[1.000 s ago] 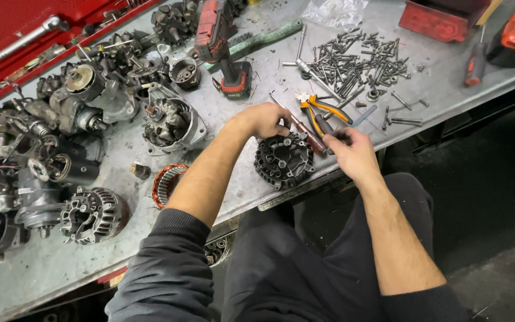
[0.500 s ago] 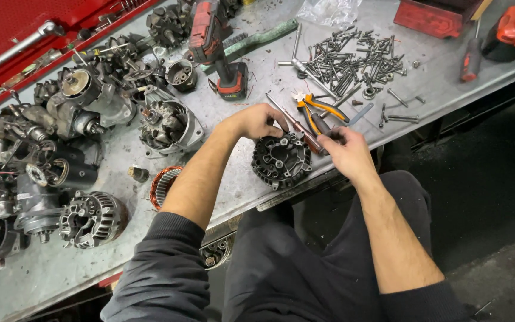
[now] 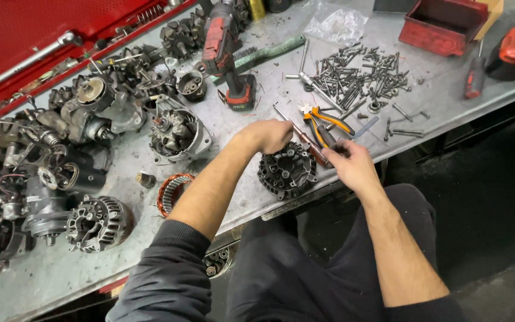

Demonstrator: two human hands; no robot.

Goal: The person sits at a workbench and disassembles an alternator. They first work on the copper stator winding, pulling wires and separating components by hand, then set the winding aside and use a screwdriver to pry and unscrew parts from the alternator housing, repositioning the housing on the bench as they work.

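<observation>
Black alternator housing (image 3: 287,171), round and ribbed, at the bench edge.
My left hand (image 3: 272,135) grips its top; my right hand (image 3: 350,164) pinches a screwdriver (image 3: 302,137).

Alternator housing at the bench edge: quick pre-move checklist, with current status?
1. Black alternator housing seated on the metal bench: ok, but it lies close to the front edge.
2. Left hand steadying the housing: cannot tell; it is at the upper rim, contact hidden.
3. Right hand gripping the screwdriver: ok, fingers closed round the handle end.
4. Screwdriver tip engaged in a fastener: cannot tell, the left hand hides it.
5. Orange-handled pliers out of the way: not ok, they lie right behind the screwdriver.
6. Loose screws apart from the housing: ok, piled further back.
</observation>
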